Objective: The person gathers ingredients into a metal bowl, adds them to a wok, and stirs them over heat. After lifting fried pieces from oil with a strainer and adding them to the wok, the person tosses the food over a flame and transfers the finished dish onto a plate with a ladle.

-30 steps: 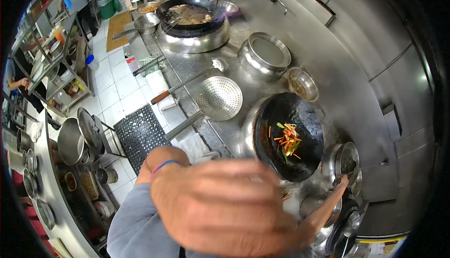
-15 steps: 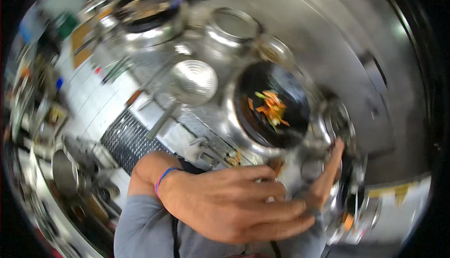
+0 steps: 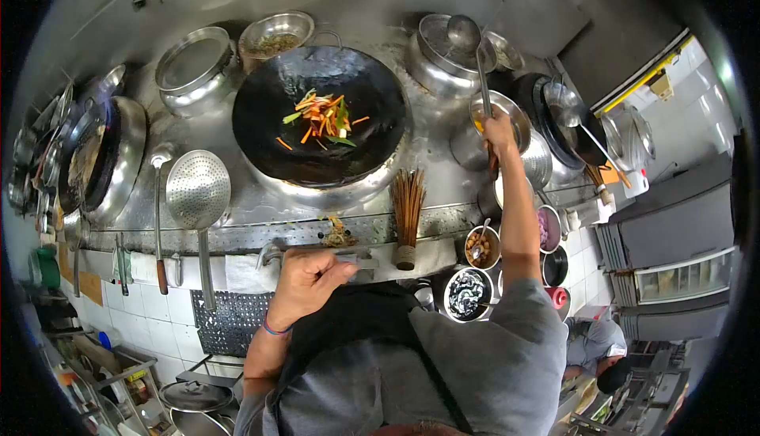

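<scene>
My right hand (image 3: 500,131) is closed around the handle of a long ladle (image 3: 464,34). The ladle's bowl is raised over a steel pot at the back right. At the stove's front edge, my left hand (image 3: 310,284), with a coloured band at the wrist, has its fingers curled beside a metal lever (image 3: 360,264); whether they grip it is hidden. A black wok (image 3: 261,139) sits on the middle burner, holding cut vegetables (image 3: 323,117) in orange and green strips.
A perforated skimmer (image 3: 198,191) lies left of the wok. A bamboo brush (image 3: 408,214) stands at the front edge. To the right are a bowl of brown pieces (image 3: 483,248), a dark-and-white bowl (image 3: 467,293) and another wok (image 3: 532,108). Another person (image 3: 594,345) is at lower right.
My view has swung, bringing the wok upright ahead of me. My left hand has drawn back from across my front to the stove edge. The raised ladle now shows in my right hand.
</scene>
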